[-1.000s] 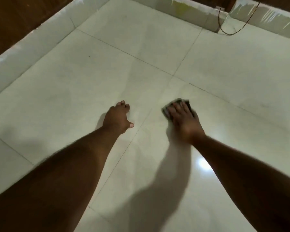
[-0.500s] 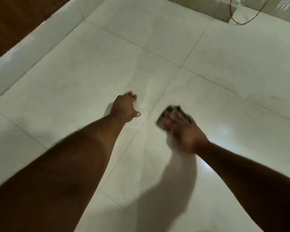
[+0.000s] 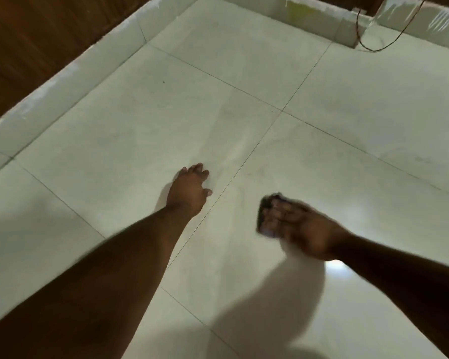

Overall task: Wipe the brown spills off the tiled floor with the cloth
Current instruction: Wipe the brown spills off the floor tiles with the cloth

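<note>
We were mid-wipe. Our right hand [image 3: 306,229] lay over the dark cloth [image 3: 266,208], fingers straight and pressing it flat onto the tiled floor [image 3: 347,125], just right of a grout line [image 3: 228,185]. Our left hand [image 3: 189,190] was planted on the neighbouring tile, fingers bent at the tips, propping us and gripping nothing.

No brown spill showed plainly. We noted only a faint smudge on the far right tile and a dark speck [image 3: 163,81] well away near the skirting [image 3: 88,81]. We judged the next stroke called for steady downward pressure and a look for what stains remain.

The right hand and cloth were blurred; most of the cloth sat hidden under the fingers. A thin cable [image 3: 373,49] trailed at the far wall, its ends cut off.
</note>
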